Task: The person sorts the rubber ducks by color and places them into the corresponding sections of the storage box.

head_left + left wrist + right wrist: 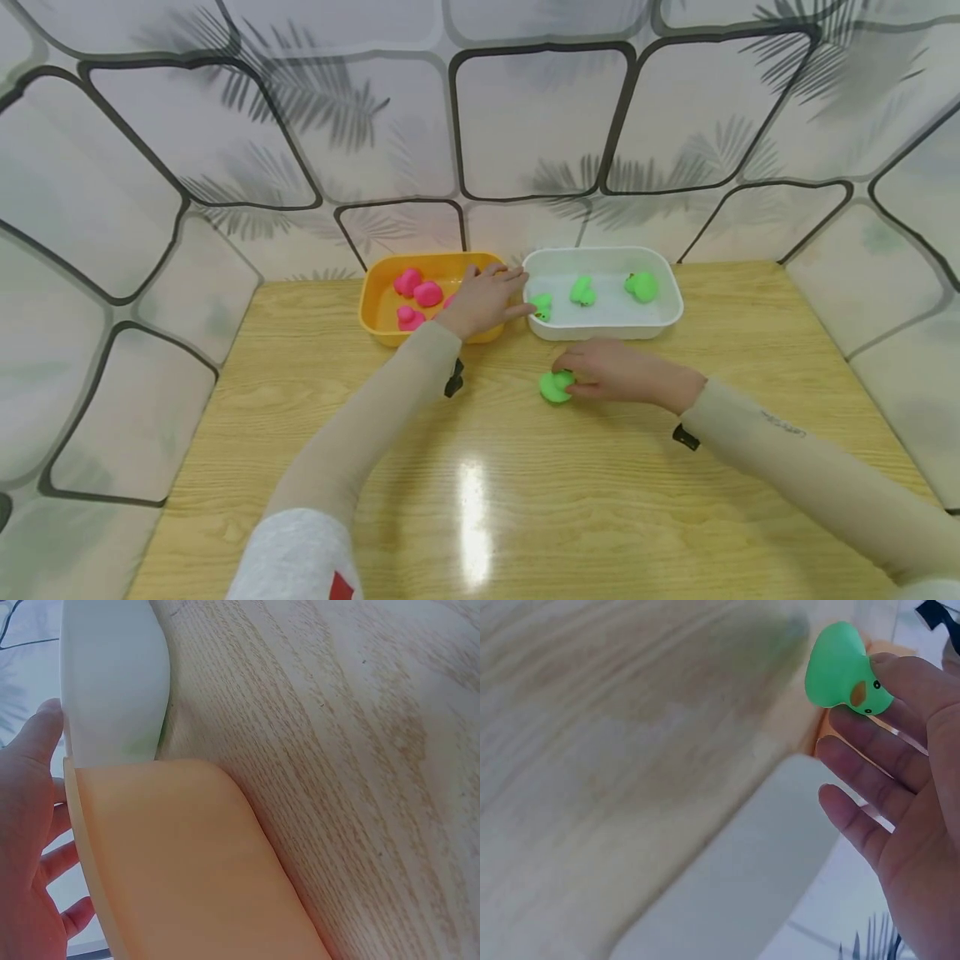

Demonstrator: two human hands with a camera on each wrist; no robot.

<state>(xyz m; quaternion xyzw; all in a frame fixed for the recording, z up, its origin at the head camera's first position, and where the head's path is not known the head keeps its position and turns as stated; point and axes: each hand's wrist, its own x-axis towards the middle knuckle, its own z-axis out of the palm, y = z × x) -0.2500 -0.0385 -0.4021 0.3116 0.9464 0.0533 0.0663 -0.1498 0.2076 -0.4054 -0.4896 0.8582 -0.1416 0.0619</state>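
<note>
Right hand (615,375) pinched green duck (556,387) on table (675,500) by fingertips only; shallow grip risked slip. Left hand (483,300), fingers relaxed, lay across orange tub (372,317) rim and white tub (600,332) edge; could nudge either.

bright even light, glare on table (472,517), fisheye edges, blurry wrist views

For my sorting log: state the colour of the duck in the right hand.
Green duck, clearest in the right wrist view.

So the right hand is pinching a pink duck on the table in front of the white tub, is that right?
Not quite: the duck that the right hand pinches is green, not pink, as the right wrist view shows. It does sit on the table in front of the white tub.
</note>
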